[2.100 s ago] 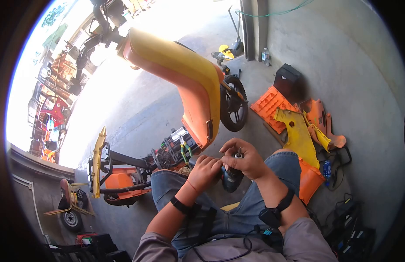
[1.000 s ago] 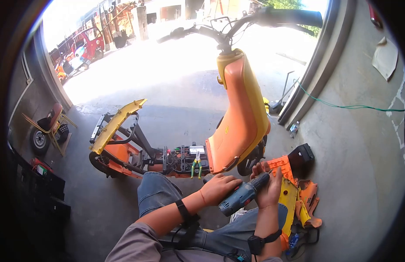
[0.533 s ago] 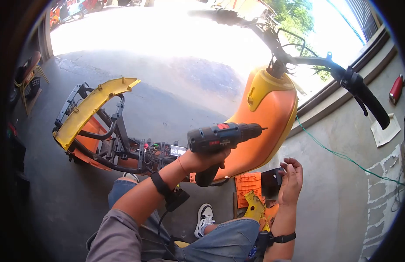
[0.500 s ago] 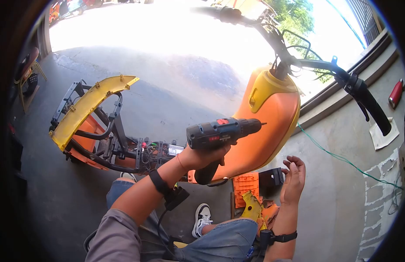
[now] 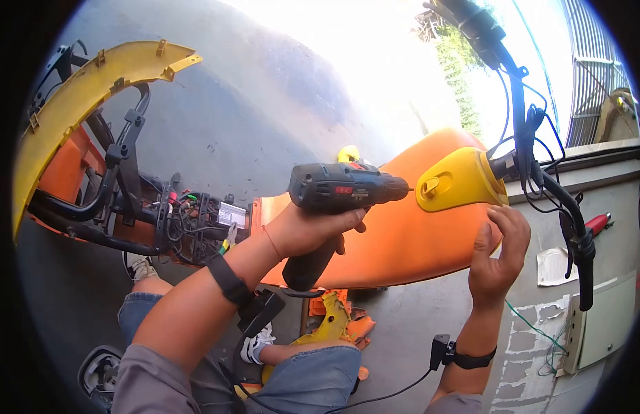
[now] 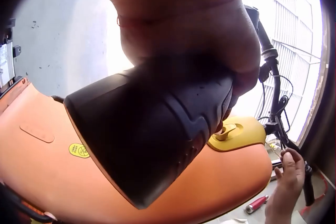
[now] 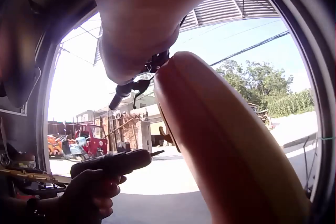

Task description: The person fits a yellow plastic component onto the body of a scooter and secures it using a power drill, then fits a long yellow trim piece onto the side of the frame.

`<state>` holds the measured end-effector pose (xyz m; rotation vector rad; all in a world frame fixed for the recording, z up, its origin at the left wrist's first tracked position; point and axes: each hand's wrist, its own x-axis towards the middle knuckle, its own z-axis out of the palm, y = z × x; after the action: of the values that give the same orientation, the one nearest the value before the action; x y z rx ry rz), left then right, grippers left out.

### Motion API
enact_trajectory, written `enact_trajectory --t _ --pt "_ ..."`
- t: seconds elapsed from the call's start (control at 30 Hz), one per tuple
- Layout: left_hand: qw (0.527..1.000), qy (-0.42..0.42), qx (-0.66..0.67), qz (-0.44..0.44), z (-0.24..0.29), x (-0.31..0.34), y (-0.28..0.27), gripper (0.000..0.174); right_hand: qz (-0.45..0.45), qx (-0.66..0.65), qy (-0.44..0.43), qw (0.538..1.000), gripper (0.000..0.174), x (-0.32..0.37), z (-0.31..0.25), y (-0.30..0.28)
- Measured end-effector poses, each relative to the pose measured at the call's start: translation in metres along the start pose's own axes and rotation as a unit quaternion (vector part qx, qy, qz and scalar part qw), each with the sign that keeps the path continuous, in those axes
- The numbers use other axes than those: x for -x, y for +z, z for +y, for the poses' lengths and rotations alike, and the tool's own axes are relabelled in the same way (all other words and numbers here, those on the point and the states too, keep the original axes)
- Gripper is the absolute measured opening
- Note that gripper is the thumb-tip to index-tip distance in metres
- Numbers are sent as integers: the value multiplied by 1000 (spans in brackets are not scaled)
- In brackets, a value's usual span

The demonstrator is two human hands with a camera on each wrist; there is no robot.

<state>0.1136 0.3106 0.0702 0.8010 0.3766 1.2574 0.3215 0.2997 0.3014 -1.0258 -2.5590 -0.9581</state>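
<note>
My left hand [image 5: 309, 231] grips a dark blue-black cordless drill [image 5: 344, 186] by its handle. Its thin bit points right, toward the yellow hooked panel [image 5: 461, 181] on the scooter's orange front body [image 5: 382, 252]. Much of the left wrist view is filled by the drill's dark base [image 6: 147, 135]. In the right wrist view, the drill [image 7: 113, 163] appears side-on, its bit just left of the body. My right hand [image 5: 499, 255] is at the orange body's right end, below the yellow panel, fingers loosely bent and thumb apart. Nothing shows between them.
Handlebars [image 5: 579, 252] with hanging cables rise at right. At left are the bare frame, wiring [image 5: 192, 224], green-handled pliers [image 5: 228, 238] and a yellow fender [image 5: 92, 90]. Loose yellow and orange panels [image 5: 330, 317] lie by my foot. A red bottle [image 5: 597, 224] stands beyond the handlebars.
Both hands worked together at the drill; then they parted. My left hand took the drill by its handle and raised it toward the body, while my right hand moved up beside the body.
</note>
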Motion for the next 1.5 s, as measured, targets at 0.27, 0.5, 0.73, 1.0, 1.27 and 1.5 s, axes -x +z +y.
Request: enact_trajectory --t 0.27,0.5,0.73,1.0,1.27,1.5 --pt "999 16 42 -14 -15 -4 -1 31 -233 74 -141 959 19 -83 -14 46" --pt "997 11 78 -8 -8 -8 -1 28 -276 142 -174 935 14 -86 -8 60" --pt "997 1 77 -20 -14 -10 -3 28 -263 152 -187 934 13 -83 -12 60" --pt "997 13 66 -39 -16 -12 0 27 -236 146 -199 940 11 -80 -12 62" --pt "994 24 101 -39 -20 -19 4 26 -246 148 -191 939 13 -81 -16 62" --pt "995 40 84 -37 -22 -22 5 27 -253 143 -174 941 16 -80 -15 62"
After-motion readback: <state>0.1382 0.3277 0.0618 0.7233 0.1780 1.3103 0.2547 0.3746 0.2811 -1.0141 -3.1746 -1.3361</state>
